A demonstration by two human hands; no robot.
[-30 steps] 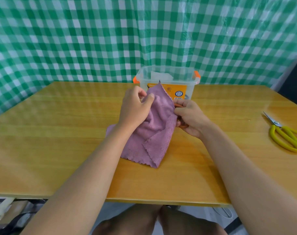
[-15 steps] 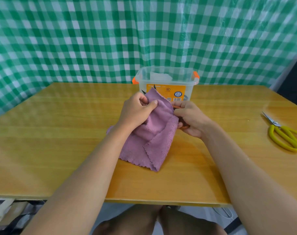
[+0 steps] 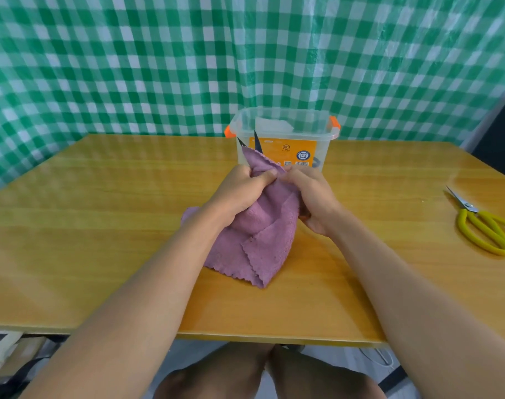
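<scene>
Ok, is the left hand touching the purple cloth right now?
Touching. The head view shows the left hand gripping the bunched top of the purple cloth, with its thumb pressed into the fabric.

Both hands [image 3: 274, 197] grip a purple cloth [image 3: 257, 243].

A green-and-white checked curtain [image 3: 130, 67] of thin, shiny plastic hangs in soft folds across the whole far side and wraps round to the left. At the far right it ends at a dark gap [image 3: 502, 133]. A wooden table [image 3: 87, 240] with a glossy yellowish top fills the middle, and light glints off it in pale streaks. Below its near edge shows grey floor [image 3: 193, 358], with a white cable [image 3: 381, 358] at the right.
</scene>
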